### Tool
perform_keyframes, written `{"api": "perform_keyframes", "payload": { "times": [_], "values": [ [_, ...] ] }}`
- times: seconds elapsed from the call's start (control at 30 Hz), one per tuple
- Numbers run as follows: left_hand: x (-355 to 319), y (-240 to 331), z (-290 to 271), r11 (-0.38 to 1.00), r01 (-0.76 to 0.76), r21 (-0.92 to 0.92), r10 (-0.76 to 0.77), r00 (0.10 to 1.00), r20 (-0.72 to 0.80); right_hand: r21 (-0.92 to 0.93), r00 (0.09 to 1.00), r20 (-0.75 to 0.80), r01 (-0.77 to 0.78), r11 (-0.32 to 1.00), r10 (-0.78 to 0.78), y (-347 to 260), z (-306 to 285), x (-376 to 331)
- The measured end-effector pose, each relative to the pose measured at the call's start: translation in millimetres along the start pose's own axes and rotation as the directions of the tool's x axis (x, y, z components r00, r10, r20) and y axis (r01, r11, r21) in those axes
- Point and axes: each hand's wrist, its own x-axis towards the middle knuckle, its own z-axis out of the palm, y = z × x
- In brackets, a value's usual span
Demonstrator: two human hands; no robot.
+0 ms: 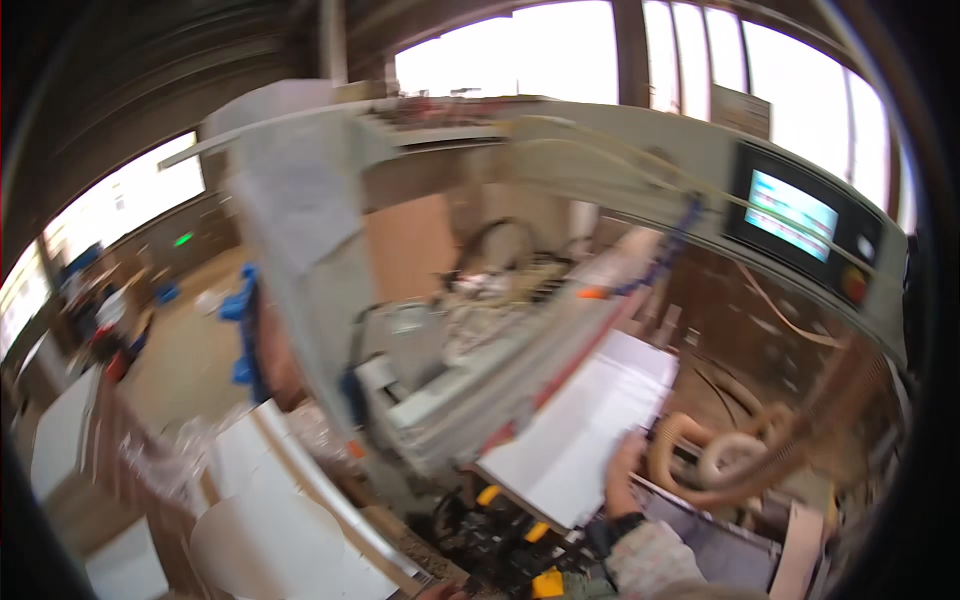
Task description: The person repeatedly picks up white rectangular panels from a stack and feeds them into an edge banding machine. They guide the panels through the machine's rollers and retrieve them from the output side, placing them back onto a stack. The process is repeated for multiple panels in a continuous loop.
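A flat white panel [575, 425] lies slanted on the machine, next to its long pale rail with a red edge. My right hand [623, 472] is at the panel's right edge, its fingers closed along that edge and blurred by motion. A dark band circles the wrist below a pale patterned sleeve. At the bottom edge only a small part of my left hand [440, 592] shows, near the end of a white board; its fingers are cut off from view. Yellow-tipped black clamp-like parts [535, 530] stand below the panel.
A grey machine [430, 400] fills the middle, with a lit control screen [793, 215] on its upper right beam. A ribbed tan hose [730, 460] coils at the right. White boards [275, 540] are stacked at lower left. Blue items [240, 300] stand beyond the machine's post.
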Motion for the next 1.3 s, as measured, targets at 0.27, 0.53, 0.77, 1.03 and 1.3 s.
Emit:
{"api": "perform_keyframes", "payload": {
  "times": [0.27, 0.53, 0.77, 1.03, 1.3],
  "values": [
    [10, -5, 18, 0.988, -0.140, 0.063, 0.137, 0.989, 0.056, -0.140, 0.999, -0.039, -0.039, 0.989, 0.034, -18, 7, -8],
    [4, 238, 43, 0.864, -0.501, -0.046, 0.501, 0.850, 0.160, -0.033, 0.933, 0.220, -0.286, 0.958, 0.286, 3, -122, 33],
    [146, 247, 120, 0.303, -0.697, 0.650, 0.831, 0.526, 0.178, 0.291, 0.761, 0.262, -0.649, 0.703, 0.594, 32, -261, 42],
    [140, 253, 130, 0.223, -0.686, 0.692, 0.858, 0.476, 0.195, 0.380, 0.716, 0.087, -0.667, 0.641, 0.693, 70, -325, 29],
    [142, 262, 137, 0.221, -0.712, 0.666, 0.876, 0.446, 0.186, 0.280, 0.704, 0.246, -0.710, 0.646, 0.667, 58, -288, 45]
  ]
}}
